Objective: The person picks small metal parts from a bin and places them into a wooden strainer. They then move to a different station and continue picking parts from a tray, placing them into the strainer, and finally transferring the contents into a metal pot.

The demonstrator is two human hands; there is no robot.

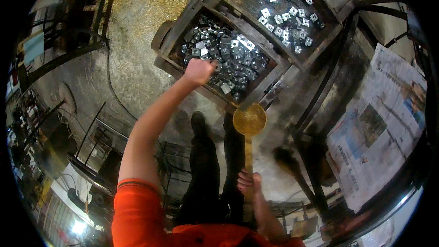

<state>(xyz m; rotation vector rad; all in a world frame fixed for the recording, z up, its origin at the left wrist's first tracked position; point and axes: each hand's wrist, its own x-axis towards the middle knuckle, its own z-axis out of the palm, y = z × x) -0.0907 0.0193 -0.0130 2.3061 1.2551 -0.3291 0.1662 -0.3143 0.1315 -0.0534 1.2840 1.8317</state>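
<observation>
My left hand (200,71), closed with its fingers curled under, is at the near left edge of a pile of small metal blocks (235,59). What it holds, if anything, is hidden. The pile fills one compartment of a dark metal tray (215,92). Closer to my body, my right hand (250,181) is wrapped round the handle of a yellow round-headed tool (249,120). Its disc-shaped head lies just short of the tray's near edge; whether the head is hollow or flat I cannot tell.
More small metal blocks (286,27) lie scattered in the tray's far right compartment. A printed sheet (377,132) covers a surface at right. Golden shavings (137,4) are strewn on the floor at far left. A dark frame (327,71) runs beside the tray.
</observation>
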